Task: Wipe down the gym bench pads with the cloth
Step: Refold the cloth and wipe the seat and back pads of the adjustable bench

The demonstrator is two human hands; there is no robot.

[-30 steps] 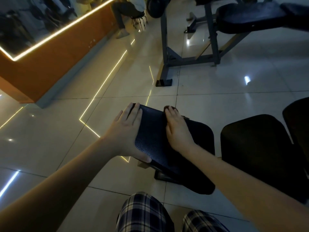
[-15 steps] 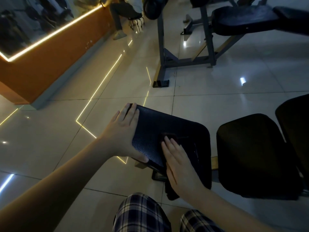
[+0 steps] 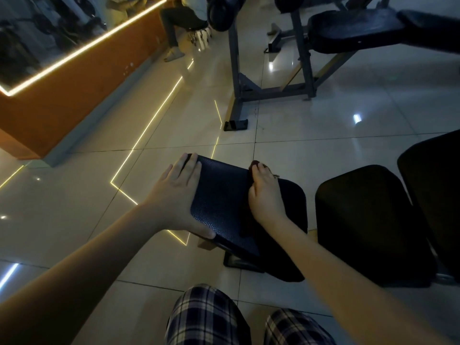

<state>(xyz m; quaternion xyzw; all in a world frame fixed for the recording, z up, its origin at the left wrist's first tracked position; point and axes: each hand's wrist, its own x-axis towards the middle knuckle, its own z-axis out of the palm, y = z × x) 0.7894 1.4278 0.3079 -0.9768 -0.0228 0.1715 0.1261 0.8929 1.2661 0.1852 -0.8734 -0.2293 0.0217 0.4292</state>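
A small black textured bench pad [image 3: 221, 200] sits low over the tiled floor in front of me. My left hand [image 3: 179, 195] rests flat on its left edge, fingers straight and thumb along the near corner. My right hand [image 3: 266, 197] presses a dark cloth [image 3: 254, 165] onto the pad near its far edge. Only a reddish tip of the cloth shows past my fingertips; most of it is hidden under the hand. A second black pad [image 3: 366, 220] stands just to the right.
A third dark pad [image 3: 433, 195] is cut off at the right edge. Beyond stands another bench [image 3: 353, 28] on a grey steel frame [image 3: 239, 95]. A seated person [image 3: 179, 23] is at the back, beside an orange wall base [image 3: 62, 90]. My plaid trousers [image 3: 206, 317] are below.
My right hand slid the cloth from the pad's far edge back to its near part, then out to the far edge again. The left hand stayed on the left edge.
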